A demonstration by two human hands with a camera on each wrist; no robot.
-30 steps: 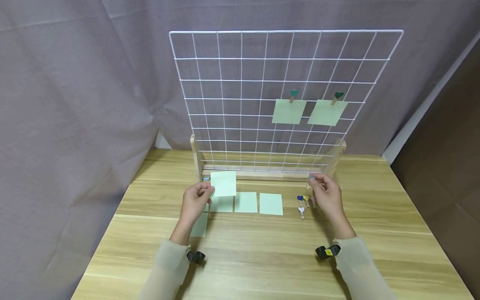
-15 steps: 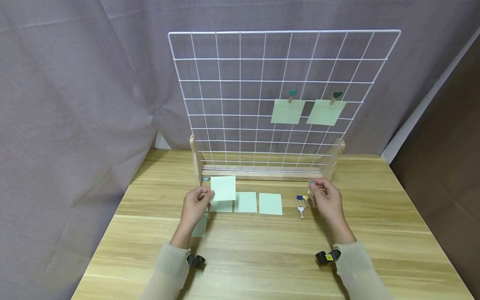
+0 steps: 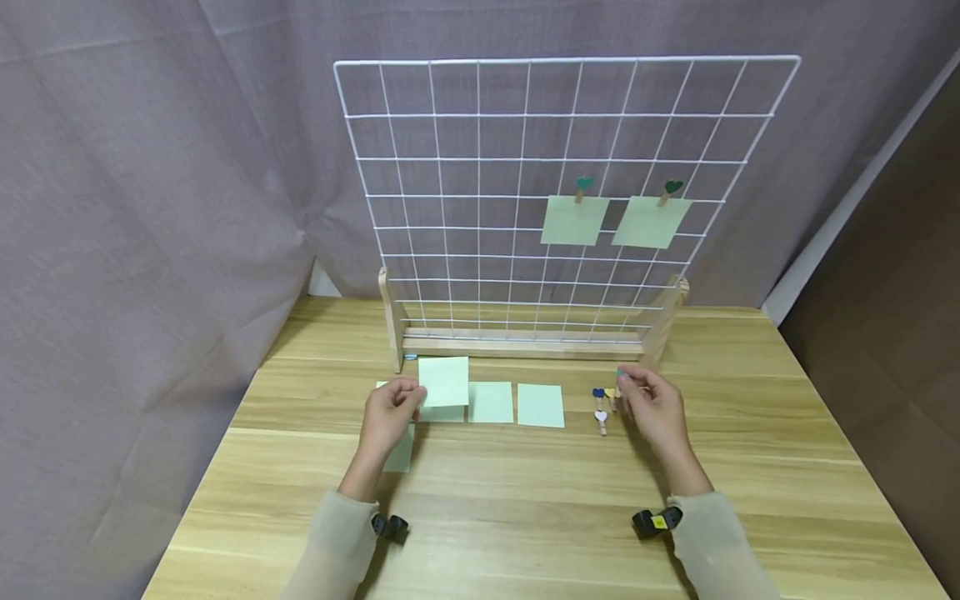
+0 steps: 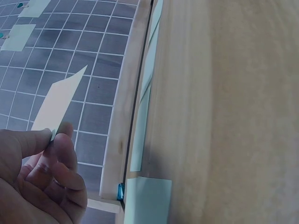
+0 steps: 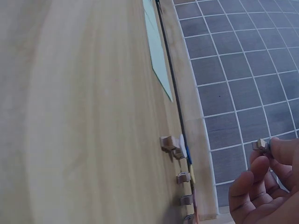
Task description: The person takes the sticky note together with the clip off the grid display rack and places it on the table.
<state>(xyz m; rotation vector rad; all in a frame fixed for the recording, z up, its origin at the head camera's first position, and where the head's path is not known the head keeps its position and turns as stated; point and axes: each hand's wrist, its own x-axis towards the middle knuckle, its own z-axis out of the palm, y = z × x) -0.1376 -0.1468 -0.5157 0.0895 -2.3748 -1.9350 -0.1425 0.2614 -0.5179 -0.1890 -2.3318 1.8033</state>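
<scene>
My left hand (image 3: 387,417) pinches a pale green paper square (image 3: 444,382) by its edge, raised over other squares on the table; the left wrist view shows the held paper (image 4: 58,100) between thumb and fingers. My right hand (image 3: 658,410) holds a small wooden clip with a teal top, seen as a clip (image 5: 261,145) at the fingertips in the right wrist view. Beside that hand lie clips with blue (image 3: 597,392), yellow and white (image 3: 601,416) heart tops. Green squares (image 3: 541,405) lie in a row between the hands.
A white wire grid (image 3: 480,158) stands upright in a wooden base (image 3: 525,343) behind the hands. Two green squares (image 3: 574,221) hang at its right side under green heart clips (image 3: 672,187). A small blue object (image 3: 410,357) lies by the base's left foot. Grey cloth hangs behind.
Both hands have lowered slightly toward the table, the left with the paper and the right with the clip. The grid and hanging papers have shifted slightly in view.
</scene>
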